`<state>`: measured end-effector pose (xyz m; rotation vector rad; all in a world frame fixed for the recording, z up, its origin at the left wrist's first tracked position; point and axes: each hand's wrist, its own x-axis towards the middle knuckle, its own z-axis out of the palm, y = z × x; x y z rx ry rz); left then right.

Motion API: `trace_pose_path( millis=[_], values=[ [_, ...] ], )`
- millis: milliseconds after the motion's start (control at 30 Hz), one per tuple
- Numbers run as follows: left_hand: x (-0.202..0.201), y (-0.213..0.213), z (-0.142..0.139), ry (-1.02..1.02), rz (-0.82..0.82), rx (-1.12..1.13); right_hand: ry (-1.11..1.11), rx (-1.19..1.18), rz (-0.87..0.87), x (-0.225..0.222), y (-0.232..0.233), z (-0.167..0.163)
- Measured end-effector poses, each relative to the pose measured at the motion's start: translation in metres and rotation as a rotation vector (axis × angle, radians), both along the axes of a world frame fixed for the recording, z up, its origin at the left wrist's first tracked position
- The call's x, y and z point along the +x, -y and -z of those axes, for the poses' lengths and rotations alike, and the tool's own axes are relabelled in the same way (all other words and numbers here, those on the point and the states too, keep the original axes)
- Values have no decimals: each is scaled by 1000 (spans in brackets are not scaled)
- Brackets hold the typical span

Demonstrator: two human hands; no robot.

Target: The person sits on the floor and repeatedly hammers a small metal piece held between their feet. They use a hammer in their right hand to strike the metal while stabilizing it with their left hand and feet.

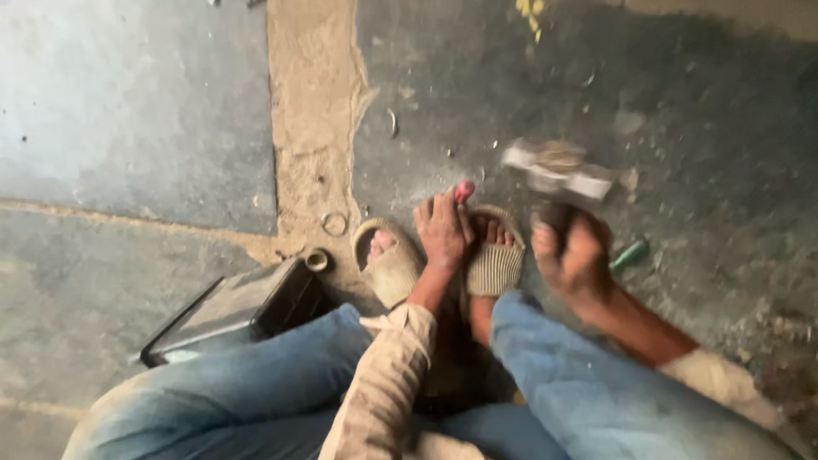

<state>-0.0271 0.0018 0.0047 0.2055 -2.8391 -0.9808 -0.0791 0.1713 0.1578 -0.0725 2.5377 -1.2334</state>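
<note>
- Left hand (443,232) resting between the sandals (496,260), fingers pinched on a small red piece (464,191) against the floor (136,111).
- Right hand (573,255) just right of the sandals, closed round the handle of a hammer (558,169); head blurred, above that hand.
- Best done, by the look of it, with fingertips low and clear of the hammer's path, short square blows.
- Black box (234,311) left of the sandals; green piece (630,253) to their right.

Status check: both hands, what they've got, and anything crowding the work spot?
Left hand pinching red-tipped tool down between sandalled feet. Right hand gripping blurred hammer, raised. Black box beside left knee; green-handled tool right.
</note>
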Motion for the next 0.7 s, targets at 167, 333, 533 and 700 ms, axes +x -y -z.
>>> trace_pose_path(
  millis=[167,333,533,700],
  values=[
    [-2,1,-3,56,-81,86,124,315,-235,-6,-17,46],
    [1,3,0,1,-13,67,27,499,-77,2,-30,72],
    [6,3,5,20,-14,-3,-31,19,-86,2,13,72],
    [7,2,2,10,-45,27,33,-44,-238,-19,47,87]
  ],
)
